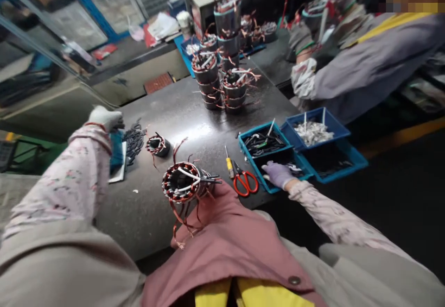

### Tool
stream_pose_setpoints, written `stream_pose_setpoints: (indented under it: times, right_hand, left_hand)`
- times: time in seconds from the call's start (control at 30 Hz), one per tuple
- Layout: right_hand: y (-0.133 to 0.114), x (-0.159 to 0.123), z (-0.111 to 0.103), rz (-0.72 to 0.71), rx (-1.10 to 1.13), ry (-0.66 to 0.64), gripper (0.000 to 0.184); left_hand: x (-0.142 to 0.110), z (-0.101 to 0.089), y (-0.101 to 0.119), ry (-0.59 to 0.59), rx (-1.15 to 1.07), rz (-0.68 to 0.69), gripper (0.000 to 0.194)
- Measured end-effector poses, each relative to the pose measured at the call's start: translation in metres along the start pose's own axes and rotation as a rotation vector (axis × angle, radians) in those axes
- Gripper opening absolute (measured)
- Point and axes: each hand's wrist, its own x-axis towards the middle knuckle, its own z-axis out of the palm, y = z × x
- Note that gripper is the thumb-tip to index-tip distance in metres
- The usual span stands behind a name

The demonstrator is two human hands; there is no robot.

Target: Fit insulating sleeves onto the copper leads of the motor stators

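Note:
My left hand [105, 118], in a white glove, is at the table's left edge with its fingers curled over black sleeves [134, 139] heaped there. My right hand [278, 174], in a purple glove, reaches into a blue bin [266, 185] with its fingers apart; what they touch in the bin is hard to see. Close to my body a motor stator [182, 182] lies tilted against the pink apron, its copper leads hanging loose and white and black sleeves across its opening. Behind it stands a smaller wound stator [158, 145].
Red-handled scissors [246, 183] and a yellow screwdriver [230, 167] lie beside the bins. Other bins hold black sleeves [260, 144] and white pieces [314, 133]. Stacked stators [207, 82] stand at the back. A co-worker's sleeve [375, 61] is at the right.

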Motion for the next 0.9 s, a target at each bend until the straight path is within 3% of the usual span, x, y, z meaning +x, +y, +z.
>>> stream_pose_setpoints:
  times: [0.1, 0.17, 0.23, 0.33, 0.43, 0.53, 0.67, 0.77, 0.9]
  right_hand:
    - [0.003, 0.01, 0.005, 0.062, 0.079, -0.009, 0.033]
    - [0.012, 0.015, 0.008, 0.103, 0.141, 0.013, 0.038]
    - [0.023, 0.017, 0.01, 0.144, 0.191, 0.041, 0.041]
    - [0.035, 0.013, 0.014, 0.189, 0.233, 0.075, 0.045]
    - [0.044, 0.008, 0.021, 0.185, 0.317, 0.147, 0.046]
    - [0.05, 0.006, 0.029, 0.161, 0.469, 0.251, 0.041]
    - [0.046, 0.006, 0.026, 0.184, 0.445, 0.242, 0.038]
    - [0.038, 0.005, 0.014, 0.168, 0.211, 0.125, 0.04]
    - [0.035, -0.004, -0.003, 0.135, 0.007, -0.043, 0.036]
  left_hand:
    - [-0.028, 0.011, 0.037, -0.132, -0.146, -0.135, 0.052]
    - [-0.069, 0.018, 0.063, -0.051, -0.181, -0.059, 0.054]
    - [-0.122, 0.024, 0.08, 0.144, -0.089, 0.167, 0.048]
    - [-0.193, 0.037, 0.082, 0.135, 0.049, 0.311, 0.035]
    - [-0.232, 0.058, 0.071, 0.036, 0.108, 0.314, 0.035]
    - [-0.24, 0.074, 0.069, -0.127, 0.151, 0.269, 0.048]
    - [-0.231, 0.075, 0.092, -0.346, 0.283, 0.36, 0.05]
    - [-0.223, 0.075, 0.111, -0.476, 0.401, 0.397, 0.051]
    - [-0.218, 0.086, 0.117, -0.54, 0.46, 0.302, 0.051]
